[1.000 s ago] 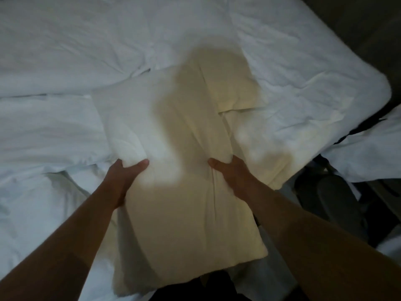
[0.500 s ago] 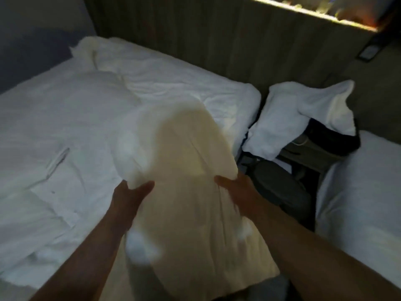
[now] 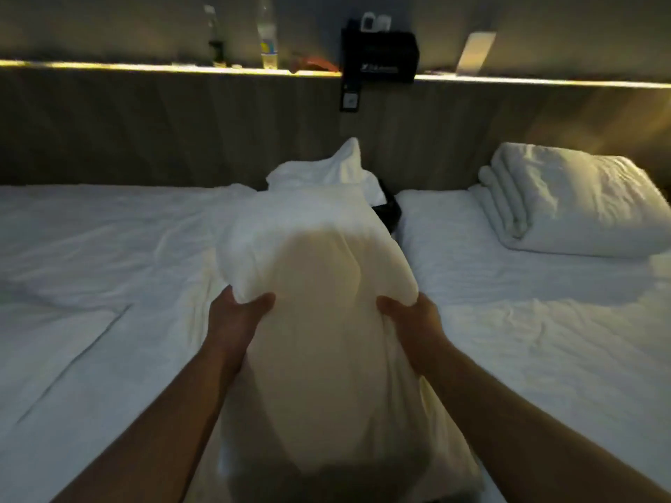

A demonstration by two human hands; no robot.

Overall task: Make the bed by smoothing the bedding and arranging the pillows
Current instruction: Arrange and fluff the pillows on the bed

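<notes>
I hold a white pillow (image 3: 319, 285) lengthways in front of me, raised over the gap between two beds. My left hand (image 3: 236, 317) grips its left side and my right hand (image 3: 414, 321) grips its right side, thumbs on top. The left bed (image 3: 101, 266) has a wrinkled white sheet. The right bed (image 3: 544, 339) carries a folded white duvet (image 3: 566, 205) near its head. Another white pillow (image 3: 326, 172) stands behind the held one, against the headboard.
A wooden headboard wall (image 3: 145, 132) runs across the back under a lit shelf (image 3: 145, 67) with bottles (image 3: 267, 34) and a black box (image 3: 381, 56). A dark bag (image 3: 390, 212) sits in the gap between the beds.
I have lifted the pillow off the left bed and turned right to face the headboard; the pillow is now raised between the two beds, both hands still gripping it.
</notes>
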